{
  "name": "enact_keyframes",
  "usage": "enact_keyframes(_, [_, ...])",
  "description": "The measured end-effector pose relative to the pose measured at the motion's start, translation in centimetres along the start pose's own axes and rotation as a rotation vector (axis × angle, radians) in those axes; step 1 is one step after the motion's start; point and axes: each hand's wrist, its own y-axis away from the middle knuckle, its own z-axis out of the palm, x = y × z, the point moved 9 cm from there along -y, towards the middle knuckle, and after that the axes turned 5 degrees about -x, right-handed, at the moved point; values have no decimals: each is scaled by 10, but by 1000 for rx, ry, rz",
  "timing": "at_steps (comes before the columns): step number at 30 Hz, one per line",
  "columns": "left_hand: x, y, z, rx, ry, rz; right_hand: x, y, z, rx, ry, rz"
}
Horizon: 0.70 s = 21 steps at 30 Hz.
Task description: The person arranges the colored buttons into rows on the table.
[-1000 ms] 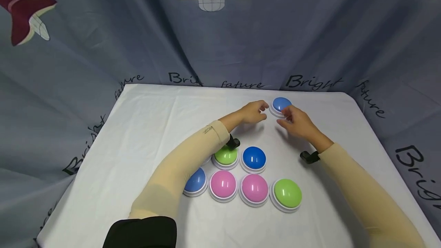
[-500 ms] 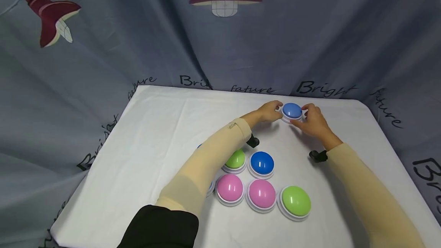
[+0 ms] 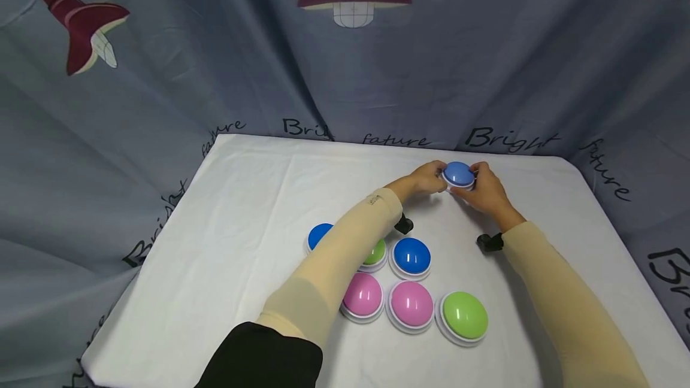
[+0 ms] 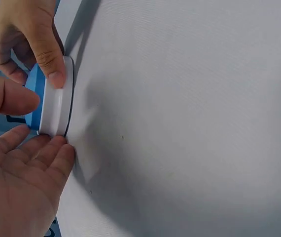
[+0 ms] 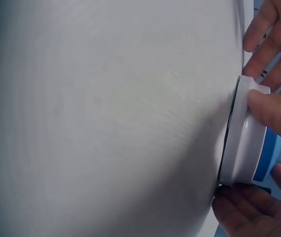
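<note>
A dome push button (image 3: 458, 173), light blue on a white round base, is near the table's far edge. My right hand (image 3: 489, 193) grips it from the right, with the thumb on the base's near side and fingers round the far side. From the left, my left hand (image 3: 428, 178) reaches up to the same button. In the left wrist view, the left fingers (image 4: 42, 155) lie fairly straight at the white base (image 4: 55, 111), and the left thumb (image 4: 17, 98) overlaps the blue dome. The right wrist view shows the right thumb (image 5: 268, 108) pressing the base.
Nearer on the white-covered table (image 3: 215, 244) stand more push buttons: two pink (image 3: 412, 304) (image 3: 363, 295), a green one (image 3: 465, 315) and a dark blue one (image 3: 412, 256). My left sleeve (image 3: 334, 262) partly covers another green (image 3: 377, 253) and another blue button (image 3: 319, 234). A grey curtain (image 3: 215, 64) hangs behind.
The left hand has moved right to the light blue button. The right hand has shifted from over its near edge to grip its right side. The head view has turned slightly left.
</note>
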Motion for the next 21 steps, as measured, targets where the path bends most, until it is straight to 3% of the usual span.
enact_keyframes(10, [5, 11, -3, -4, 38, 66, -3, 9, -1, 23, -34, -42])
enact_keyframes(21, [5, 34, -2, -84, 33, 142, -16, 35, 0, -19, -24, -51])
